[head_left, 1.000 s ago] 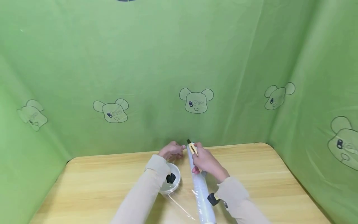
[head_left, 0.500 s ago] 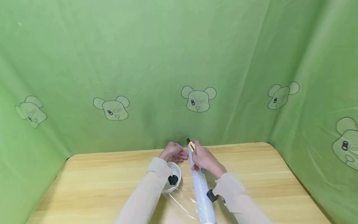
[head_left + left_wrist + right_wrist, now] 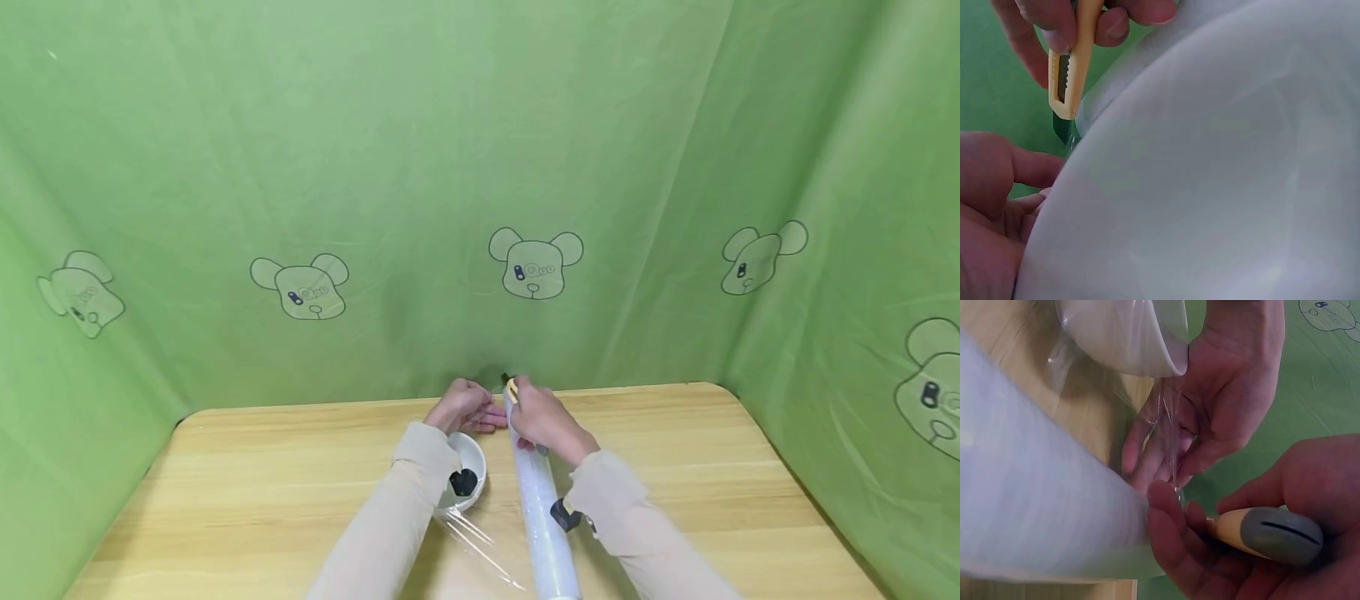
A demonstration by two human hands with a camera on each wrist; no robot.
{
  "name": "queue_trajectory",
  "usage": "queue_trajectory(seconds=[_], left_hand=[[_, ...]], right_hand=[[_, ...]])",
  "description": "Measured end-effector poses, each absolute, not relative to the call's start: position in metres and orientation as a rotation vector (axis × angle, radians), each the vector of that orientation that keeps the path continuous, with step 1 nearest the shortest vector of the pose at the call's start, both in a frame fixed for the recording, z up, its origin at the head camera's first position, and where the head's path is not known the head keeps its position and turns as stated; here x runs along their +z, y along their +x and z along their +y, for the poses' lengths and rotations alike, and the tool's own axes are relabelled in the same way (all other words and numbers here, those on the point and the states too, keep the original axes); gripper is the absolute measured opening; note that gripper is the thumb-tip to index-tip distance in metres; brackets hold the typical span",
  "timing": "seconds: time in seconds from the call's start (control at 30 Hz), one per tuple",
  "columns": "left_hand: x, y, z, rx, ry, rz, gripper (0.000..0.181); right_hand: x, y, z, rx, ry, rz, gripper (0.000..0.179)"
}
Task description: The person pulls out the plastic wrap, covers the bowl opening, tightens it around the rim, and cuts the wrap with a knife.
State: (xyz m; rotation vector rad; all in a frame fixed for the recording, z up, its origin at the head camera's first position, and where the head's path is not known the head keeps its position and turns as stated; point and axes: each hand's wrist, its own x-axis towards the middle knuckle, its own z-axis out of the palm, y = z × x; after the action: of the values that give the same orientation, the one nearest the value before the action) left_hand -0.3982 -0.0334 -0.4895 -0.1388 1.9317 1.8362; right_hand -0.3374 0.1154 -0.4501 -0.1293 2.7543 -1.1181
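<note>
My right hand grips a yellow utility knife over the far end of a thick roll of plastic wrap. Its dark blade sticks out, its tip close to the clear film between bowl and roll. Beside it, my left hand pinches the film's far edge between thumb and fingers, palm upward in the right wrist view. Just in front of that hand is a white bowl, with film drawn over it; my left sleeve hides part of the bowl in the head view.
The wooden table ends just beyond my hands, against a green curtain printed with bear heads. Creased film spreads from the bowl toward the roll's near end. Small black devices sit at both wrists.
My left fingers have stretched toward the roll beneath the film. The knife has dipped and drawn slightly back toward me in my right hand. The roll has stayed almost in place.
</note>
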Motion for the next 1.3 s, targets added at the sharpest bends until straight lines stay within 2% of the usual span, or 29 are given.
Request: queue_trajectory(seconds=[0.17,0.5,0.7,0.83,1.3], left_hand=[[-0.489,-0.399,-0.033,1.831,-0.128,1.927,0.016],[-0.492,-0.398,-0.035,1.820,-0.134,1.961,0.020],[-0.490,-0.398,-0.034,1.830,-0.124,1.981,0.012],[-0.491,-0.398,-0.032,1.832,-0.135,1.967,0.014],[-0.490,-0.399,-0.030,1.867,-0.127,1.970,0.011]], right_hand=[[-0.452,-0.340,0.112,-1.074,-0.113,2.773,0.061],[-0.454,-0.340,0.102,-0.959,-0.140,2.872,0.070],[-0.452,-0.339,0.102,-0.865,-0.174,2.946,0.063],[-0.456,-0.336,0.104,-0.826,-0.193,2.998,0.059],[-0.458,-0.328,0.101,-0.690,-0.233,3.054,0.063]])
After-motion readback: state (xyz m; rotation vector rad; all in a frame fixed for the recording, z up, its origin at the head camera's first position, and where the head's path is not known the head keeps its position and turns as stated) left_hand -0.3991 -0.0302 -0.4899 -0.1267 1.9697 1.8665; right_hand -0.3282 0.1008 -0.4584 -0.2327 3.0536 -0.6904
